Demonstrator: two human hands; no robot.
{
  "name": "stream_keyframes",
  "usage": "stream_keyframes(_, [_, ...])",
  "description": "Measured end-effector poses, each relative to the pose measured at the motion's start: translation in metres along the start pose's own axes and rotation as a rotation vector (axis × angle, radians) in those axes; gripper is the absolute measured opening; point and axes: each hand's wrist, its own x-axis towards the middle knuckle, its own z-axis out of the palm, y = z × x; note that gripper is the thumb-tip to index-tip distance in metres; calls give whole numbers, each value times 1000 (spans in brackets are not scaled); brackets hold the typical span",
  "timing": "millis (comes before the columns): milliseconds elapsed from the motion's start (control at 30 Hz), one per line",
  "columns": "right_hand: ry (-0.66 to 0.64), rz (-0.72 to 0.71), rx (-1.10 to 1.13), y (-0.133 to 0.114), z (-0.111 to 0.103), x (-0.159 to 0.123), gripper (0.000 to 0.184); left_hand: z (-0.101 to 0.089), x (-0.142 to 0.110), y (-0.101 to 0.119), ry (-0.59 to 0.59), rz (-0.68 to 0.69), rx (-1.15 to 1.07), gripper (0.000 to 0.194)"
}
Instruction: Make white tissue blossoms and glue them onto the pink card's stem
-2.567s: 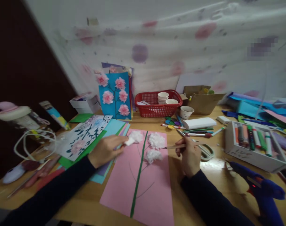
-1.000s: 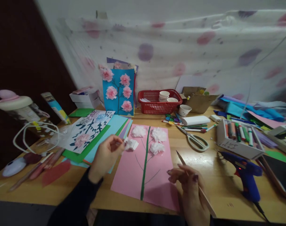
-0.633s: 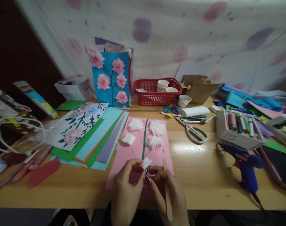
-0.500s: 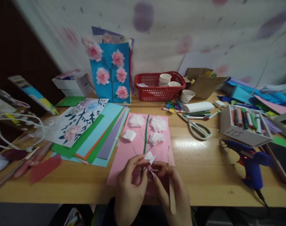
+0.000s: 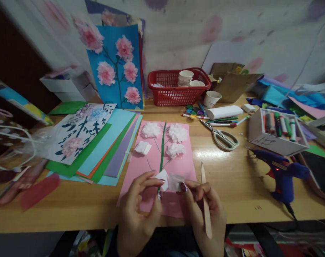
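Over the lower part of a pink sheet (image 5: 127,185), my left hand (image 5: 139,210) pinches a small white piece of tissue paper (image 5: 163,179). My right hand (image 5: 209,214) grips a thin, see-through white piece of tissue (image 5: 175,181) between thumb and forefinger. A wooden craft stick (image 5: 206,217) is tucked across the fingers of that same hand. On the pink sheet are a green stem (image 5: 162,146) with thin drawn branches, several fluffy white tissue flowers (image 5: 177,133), and a folded white tissue square (image 5: 142,148) at the left.
Scissors (image 5: 223,139) and a blue glue gun (image 5: 281,171) with a red light lie to the right, beside a marker box (image 5: 277,132). Coloured paper (image 5: 95,157) is stacked at left. Behind stand a red basket (image 5: 175,96) and a blue flower picture (image 5: 108,96).
My hands have moved apart. A thin piece of tissue now shows in my right fingers, separate from the white piece in my left. The camera view has shifted slightly.
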Motion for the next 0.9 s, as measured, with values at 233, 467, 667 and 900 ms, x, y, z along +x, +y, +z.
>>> stream_keyframes(233, [-68, 50, -93, -1, -2, 2, 28, -20, 24, -10, 113, -95, -151, 38])
stream_keyframes(467, [-344, -142, -258, -12, 22, 7, 9, -26, 26, -6, 159, -33, -284, 56])
stream_keyframes(667, [-286, -263, -155, -21, 25, -4, 14, -26, 18, 3, 101, -61, -150, 59])
stream_keyframes(900, [-287, -135, -36, -19, 19, -13, 25, -15, 4, 8, 39, 78, -60, 61])
